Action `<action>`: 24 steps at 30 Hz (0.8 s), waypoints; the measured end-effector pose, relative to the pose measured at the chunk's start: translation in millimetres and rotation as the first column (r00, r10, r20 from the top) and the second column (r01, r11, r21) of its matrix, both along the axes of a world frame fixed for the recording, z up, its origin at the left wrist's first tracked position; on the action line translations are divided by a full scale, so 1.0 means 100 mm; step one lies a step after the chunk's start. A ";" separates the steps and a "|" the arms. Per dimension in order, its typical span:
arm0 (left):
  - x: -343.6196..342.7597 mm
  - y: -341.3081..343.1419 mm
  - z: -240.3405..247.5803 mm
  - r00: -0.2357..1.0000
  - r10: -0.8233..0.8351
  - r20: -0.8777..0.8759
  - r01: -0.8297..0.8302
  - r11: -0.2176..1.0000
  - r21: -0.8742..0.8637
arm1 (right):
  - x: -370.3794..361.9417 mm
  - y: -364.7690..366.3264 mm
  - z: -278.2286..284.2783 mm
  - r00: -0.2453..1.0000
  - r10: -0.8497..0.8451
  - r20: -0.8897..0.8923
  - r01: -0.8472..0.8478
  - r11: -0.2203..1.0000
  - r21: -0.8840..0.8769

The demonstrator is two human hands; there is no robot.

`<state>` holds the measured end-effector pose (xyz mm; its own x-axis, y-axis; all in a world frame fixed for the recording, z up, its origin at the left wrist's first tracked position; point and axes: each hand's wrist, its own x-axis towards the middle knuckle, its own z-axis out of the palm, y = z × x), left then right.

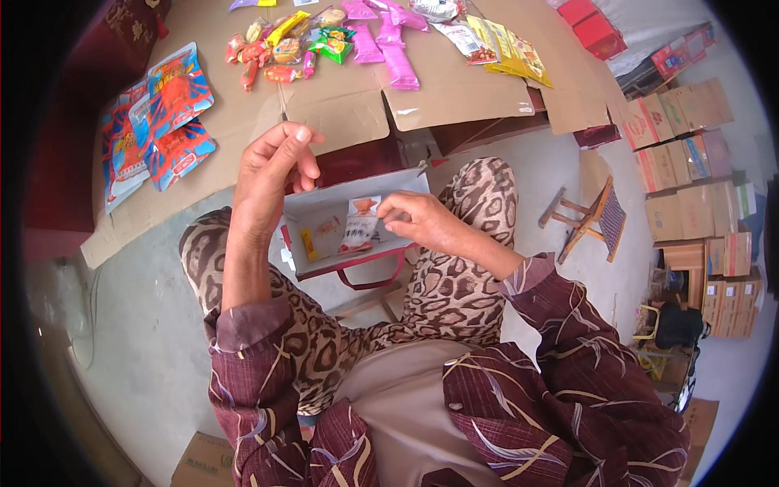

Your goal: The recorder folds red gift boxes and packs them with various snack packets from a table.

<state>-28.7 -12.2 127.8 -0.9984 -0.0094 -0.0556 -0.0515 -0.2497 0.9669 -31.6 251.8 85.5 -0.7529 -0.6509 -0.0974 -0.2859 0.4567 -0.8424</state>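
Note:
My left hand (274, 162) is raised above the left end of an open grey-white gift box (320, 207) with a dark red handle. Its fingers are loosely bent and apart, with nothing visible in them. Inside the box, my right hand (420, 221) has its fingertips closed at the right edge of a white snack packet (360, 223) with a reddish-brown picture. A small yellow packet (308, 243) stands against the box's left wall. The box sits between my knees, below the table edge.
Cardboard (341, 122) covers the table. On it lie blue-and-red packets (174, 93), mixed small sweets (284, 49), pink packets (398, 66) and yellow pouches (519, 57). A folding stool (596, 215) stands on the floor at right, near stacked cartons (690, 203).

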 end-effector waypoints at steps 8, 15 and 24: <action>0.00 -0.01 0.12 1.000 0.003 -0.006 -0.003 1.000 0.000 | -0.26 0.22 0.42 0.998 -0.065 -0.009 0.065 0.994 0.085; 0.04 0.00 0.08 1.000 -0.008 0.004 0.008 1.000 -0.017 | -0.94 0.41 0.86 0.936 -0.189 -0.296 0.195 0.981 -0.009; 0.02 0.01 0.09 1.000 -0.018 0.002 0.018 0.999 0.037 | -2.50 0.47 1.09 0.681 -0.355 -0.641 0.348 0.926 -0.143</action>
<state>-26.2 -11.0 137.0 -0.9982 0.0106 -0.0584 -0.0590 -0.2844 0.9569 -281.8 299.2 194.0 -0.8020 -0.3234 0.5022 -0.5783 0.6305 -0.5177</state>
